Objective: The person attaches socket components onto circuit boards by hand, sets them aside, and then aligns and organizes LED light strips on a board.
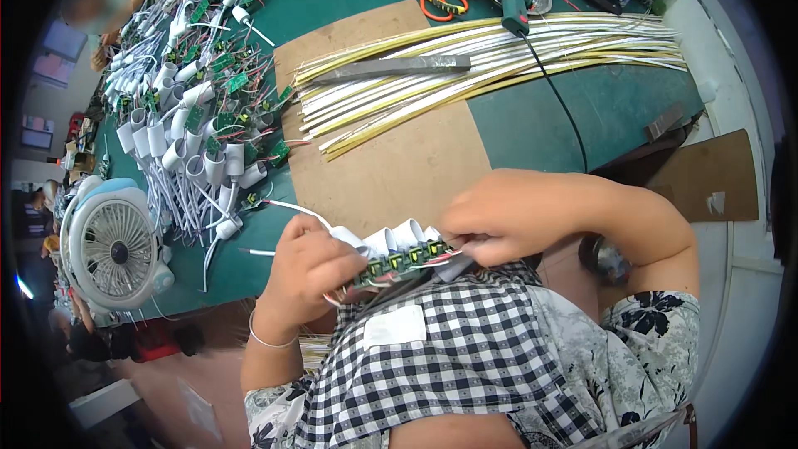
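The left grip (312, 268) and right grip (492, 220) hold green circuit boards (396, 263) beside white tubes (407, 234).

Near the close edge of the surface (532, 133) we count two hands, one left hand (312, 266) and one right hand (495, 216), and at least four green circuit boards (396, 263) between them. We see one brown sheet (391, 183), one grey bar (391, 69), one green-handled tool (514, 10) toward the far edge and one fan (119, 251) by the left edge.

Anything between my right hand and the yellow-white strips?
Nothing lying there: just bare brown board, with green tabletop to its right, between your right hand and the strips. Head view.
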{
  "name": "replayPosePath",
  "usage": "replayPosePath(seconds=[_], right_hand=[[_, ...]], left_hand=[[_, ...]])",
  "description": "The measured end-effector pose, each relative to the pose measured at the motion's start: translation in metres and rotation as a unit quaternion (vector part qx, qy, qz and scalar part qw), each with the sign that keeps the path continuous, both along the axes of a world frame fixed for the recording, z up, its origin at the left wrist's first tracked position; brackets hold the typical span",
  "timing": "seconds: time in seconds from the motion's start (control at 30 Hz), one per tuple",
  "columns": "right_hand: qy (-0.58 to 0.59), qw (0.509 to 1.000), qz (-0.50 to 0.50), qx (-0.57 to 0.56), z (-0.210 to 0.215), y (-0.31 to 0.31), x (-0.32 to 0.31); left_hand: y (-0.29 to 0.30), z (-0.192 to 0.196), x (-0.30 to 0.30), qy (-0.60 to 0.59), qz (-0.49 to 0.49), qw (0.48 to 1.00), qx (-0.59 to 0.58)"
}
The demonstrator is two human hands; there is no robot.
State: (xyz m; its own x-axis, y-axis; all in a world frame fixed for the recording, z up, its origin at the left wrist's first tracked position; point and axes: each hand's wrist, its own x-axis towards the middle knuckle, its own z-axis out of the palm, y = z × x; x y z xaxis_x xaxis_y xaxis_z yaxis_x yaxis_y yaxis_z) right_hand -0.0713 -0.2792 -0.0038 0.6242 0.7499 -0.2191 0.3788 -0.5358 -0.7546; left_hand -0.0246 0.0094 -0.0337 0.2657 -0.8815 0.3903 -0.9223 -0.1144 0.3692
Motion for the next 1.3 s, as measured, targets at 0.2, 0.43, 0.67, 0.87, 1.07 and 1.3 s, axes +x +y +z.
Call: replayPosePath(seconds=[0.2, 0.43, 0.67, 0.87, 1.07, 1.3], right_hand=[[-0.036, 0.963, -0.139, 0.23, -0.012, -0.029, 0.003], [0.017, 0.981, -0.134, 0.137, -0.055, 0.013, 0.009], [-0.041, 0.964, -0.168, 0.203, -0.04, 0.015, 0.011], [0.164, 0.757, -0.318, 0.546, -0.044, -0.03, 0.014], [0.027, 0.977, -0.178, 0.111, -0.044, -0.001, 0.023], [-0.095, 0.965, -0.184, 0.164, -0.019, 0.011, 0.042]], left_hand=[[0.003, -0.019, 0.01, 0.151, 0.089, 0.984, -0.019], [0.0, -0.023, 0.019, 0.224, 0.117, 0.968, -0.001], [-0.001, -0.024, 0.023, 0.291, 0.184, 0.939, 0.005], [-0.007, -0.035, 0.023, 0.268, 0.181, 0.946, 0.01], [-0.011, -0.035, 0.024, 0.271, 0.179, 0.946, 0.018], [0.0, -0.033, 0.029, 0.281, 0.195, 0.94, -0.01]])
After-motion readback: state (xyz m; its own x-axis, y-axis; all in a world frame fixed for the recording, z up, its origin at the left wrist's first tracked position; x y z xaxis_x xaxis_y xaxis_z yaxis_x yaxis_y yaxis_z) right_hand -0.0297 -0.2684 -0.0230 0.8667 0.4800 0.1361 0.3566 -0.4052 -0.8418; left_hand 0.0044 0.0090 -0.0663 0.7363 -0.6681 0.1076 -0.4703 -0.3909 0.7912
